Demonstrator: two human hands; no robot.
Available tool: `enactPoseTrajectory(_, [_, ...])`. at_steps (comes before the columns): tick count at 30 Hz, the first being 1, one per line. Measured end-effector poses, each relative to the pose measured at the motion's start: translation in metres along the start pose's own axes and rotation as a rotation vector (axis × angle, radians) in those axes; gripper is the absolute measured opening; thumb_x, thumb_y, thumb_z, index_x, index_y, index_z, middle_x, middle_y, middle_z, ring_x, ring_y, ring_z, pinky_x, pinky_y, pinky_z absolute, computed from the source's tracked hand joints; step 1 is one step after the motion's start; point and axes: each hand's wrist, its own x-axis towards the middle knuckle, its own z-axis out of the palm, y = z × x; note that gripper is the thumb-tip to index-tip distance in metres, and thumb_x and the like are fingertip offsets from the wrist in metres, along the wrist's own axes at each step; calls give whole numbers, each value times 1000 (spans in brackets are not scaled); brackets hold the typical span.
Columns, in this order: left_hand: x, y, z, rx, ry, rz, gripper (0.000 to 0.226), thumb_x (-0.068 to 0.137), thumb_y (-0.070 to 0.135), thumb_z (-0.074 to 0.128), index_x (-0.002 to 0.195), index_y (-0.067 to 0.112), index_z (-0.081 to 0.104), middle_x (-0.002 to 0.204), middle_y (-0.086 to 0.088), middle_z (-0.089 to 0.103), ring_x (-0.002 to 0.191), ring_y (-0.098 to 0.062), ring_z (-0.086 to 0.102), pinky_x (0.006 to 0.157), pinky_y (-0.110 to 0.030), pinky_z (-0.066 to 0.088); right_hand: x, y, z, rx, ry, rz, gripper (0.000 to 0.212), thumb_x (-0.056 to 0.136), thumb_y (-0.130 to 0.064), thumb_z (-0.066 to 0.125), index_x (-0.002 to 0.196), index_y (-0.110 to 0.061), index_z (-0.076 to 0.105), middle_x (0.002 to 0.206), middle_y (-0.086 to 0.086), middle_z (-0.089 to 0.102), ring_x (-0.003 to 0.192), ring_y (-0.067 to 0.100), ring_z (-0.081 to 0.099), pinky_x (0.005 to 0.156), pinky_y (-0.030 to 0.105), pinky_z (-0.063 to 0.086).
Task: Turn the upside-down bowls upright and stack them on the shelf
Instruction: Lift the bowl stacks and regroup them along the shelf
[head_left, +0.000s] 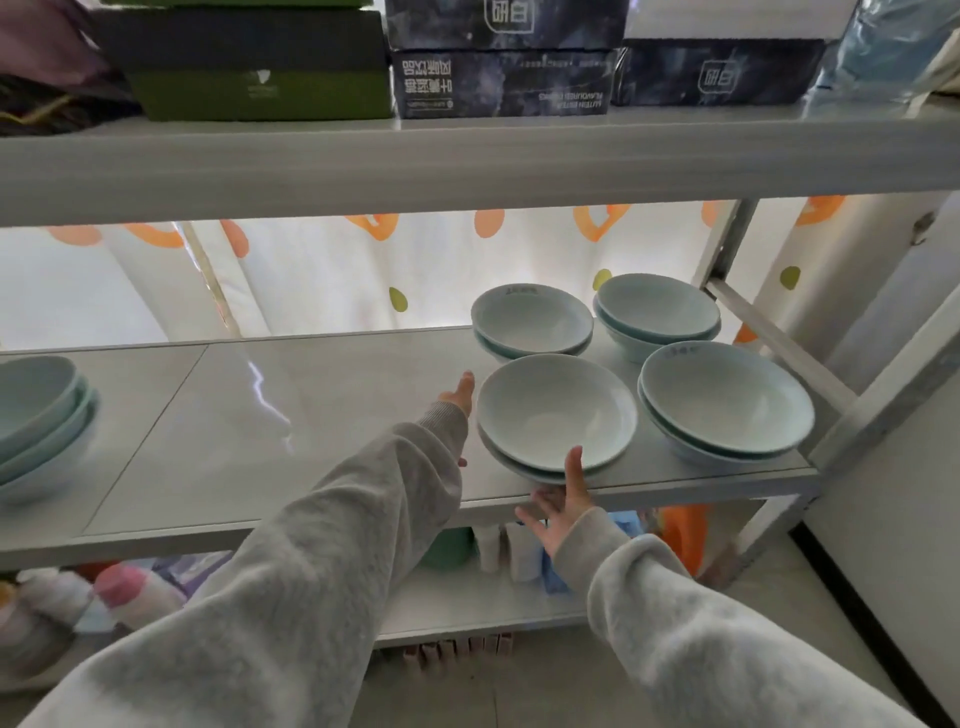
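Reaching up from below the shelf (363, 415) edge with right hand (558, 512), fingers spread wide, thumb touching near rim of front bowl stack (556, 415). Extending left hand (460, 402) beside stack's left rim, fingers open. Sitting upright further back: three more stacks.

backlit dotted curtain (322, 275), grey tiled floor (519, 680)
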Motion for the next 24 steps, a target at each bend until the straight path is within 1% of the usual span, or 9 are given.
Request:
enactPoseTrajectory(3, [5,-7,-32,-14,30,14,81,89,68,30,149,14,24,153,-9,28,134,-38,36,95,-56,43,-8,31,35,-52,-52,79,91,84,-59,51,150,-10,14,157,11,22,144,31,24,117,48,25])
enactPoseTrajectory(6, [10,-14,-62,-10,40,16,83,88,70,28,148,14,25,153,-8,28,134,-37,36,95,-54,44,-7,55,66,-91,-127,62,94,83,-61,49,151,-8,11,158,11,19,145,28,23,116,48,26])
enactPoseTrajectory(12, [26,-34,-192,-104,120,42,80,90,67,30,147,11,27,149,-10,34,131,-35,40,90,-52,47,0,123,170,-198,-266,17,95,81,-69,44,150,-10,16,158,8,19,145,28,23,117,47,26])
enactPoseTrajectory(14, [30,-50,-246,-161,123,22,79,88,66,36,147,14,27,148,-10,36,131,-33,42,88,-52,47,8,154,210,-233,-313,15,95,81,-70,43,150,-10,17,158,8,19,145,27,22,117,47,26])
enactPoseTrajectory(16, [32,-74,-296,-192,85,-29,70,91,55,47,145,13,32,145,-10,41,129,-29,45,89,-50,48,15,186,247,-243,-344,36,96,82,-68,44,150,-7,16,158,9,19,146,26,21,117,47,25])
enactPoseTrajectory(18, [32,-103,-349,-222,42,-101,51,95,36,51,137,8,43,136,-9,49,123,-26,50,97,-49,47,19,225,286,-247,-377,70,97,82,-66,45,150,-4,16,158,10,19,146,26,20,116,48,26])
enactPoseTrajectory(21, [31,-141,-423,-321,27,-179,17,98,18,44,102,4,53,96,-10,55,86,-23,55,103,-48,43,14,280,338,-279,-407,119,94,85,-64,45,150,-3,14,158,10,17,146,26,18,116,49,26])
enactPoseTrajectory(23, [28,-163,-464,-376,8,-214,21,99,13,41,85,2,52,83,-13,53,75,-26,52,103,-47,43,10,308,363,-328,-423,145,97,83,-65,45,151,-5,11,159,8,14,147,25,15,115,51,26])
enactPoseTrajectory(24, [29,-173,-483,-400,-2,-229,22,99,11,40,86,-2,52,84,-16,55,77,-28,54,101,-46,44,8,319,375,-370,-433,156,100,80,-68,45,152,-7,9,159,6,14,147,24,15,115,52,26])
